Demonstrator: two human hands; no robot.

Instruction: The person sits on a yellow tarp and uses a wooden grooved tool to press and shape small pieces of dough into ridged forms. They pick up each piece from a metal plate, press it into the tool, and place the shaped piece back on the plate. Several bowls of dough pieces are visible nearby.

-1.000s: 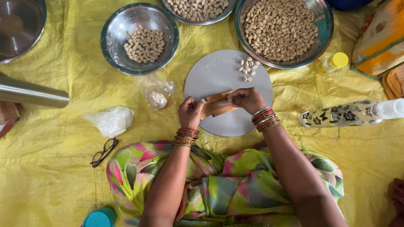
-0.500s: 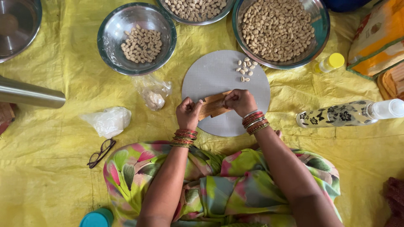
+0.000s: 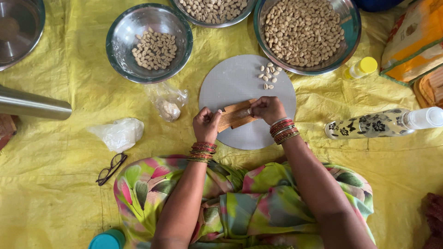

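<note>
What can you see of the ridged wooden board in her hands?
The ridged wooden board is a small brown rectangle with fine parallel grooves across its face. It lies tilted on the round grey mat. The left hand grips its left end, and the right hand presses on its right end.

Left hand (image 3: 206, 124) curled at the near end of the wooden board (image 3: 236, 115), right hand (image 3: 267, 109) pinching at its far end, both forearms reaching forward

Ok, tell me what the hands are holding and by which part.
Both hands hold a small ridged wooden board over the round grey board: left hand at its left end, right hand at its right end.
</note>
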